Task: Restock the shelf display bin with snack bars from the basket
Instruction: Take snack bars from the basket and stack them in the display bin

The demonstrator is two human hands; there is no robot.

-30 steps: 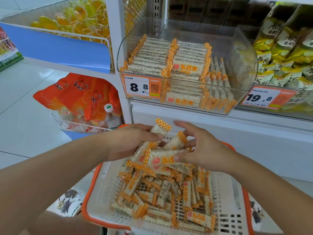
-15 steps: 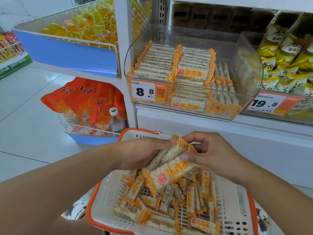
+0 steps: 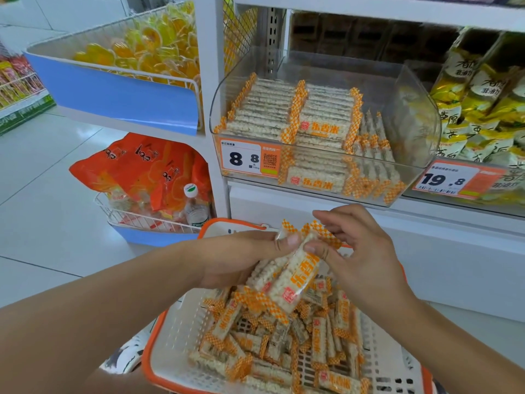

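Head view: the left hand [image 3: 241, 260] grips a bunch of snack bars [image 3: 287, 277] from the left, thumb laid across their upper ends, fingers curled beneath. The right hand [image 3: 360, 251] meets the same bunch from the right, thumb and forefinger pinching the orange-checked wrapper ends at the top, the other fingers loosely bent behind. The bunch is tilted, its top toward the shelf, its lower end just over the heap of loose bars [image 3: 284, 342] in the basket [image 3: 176, 331]. The basket is white mesh with an orange rim, below both hands.

Above and beyond the hands stands the clear bin [image 3: 412, 118] on the shelf, with bars in neat rows at its left and middle, some upright toward the right, and bare space at the right end. A price tag [image 3: 244, 159] reading 8.8 sits on its front. Right of it is a second tag [image 3: 449, 180] reading 19.8 under yellow-green packets [image 3: 483, 103]. To the left, a wire rack holds orange bags [image 3: 142, 166] and a bottle [image 3: 194, 206]; above that, a blue-fronted tray [image 3: 113, 95] of yellow sweets.
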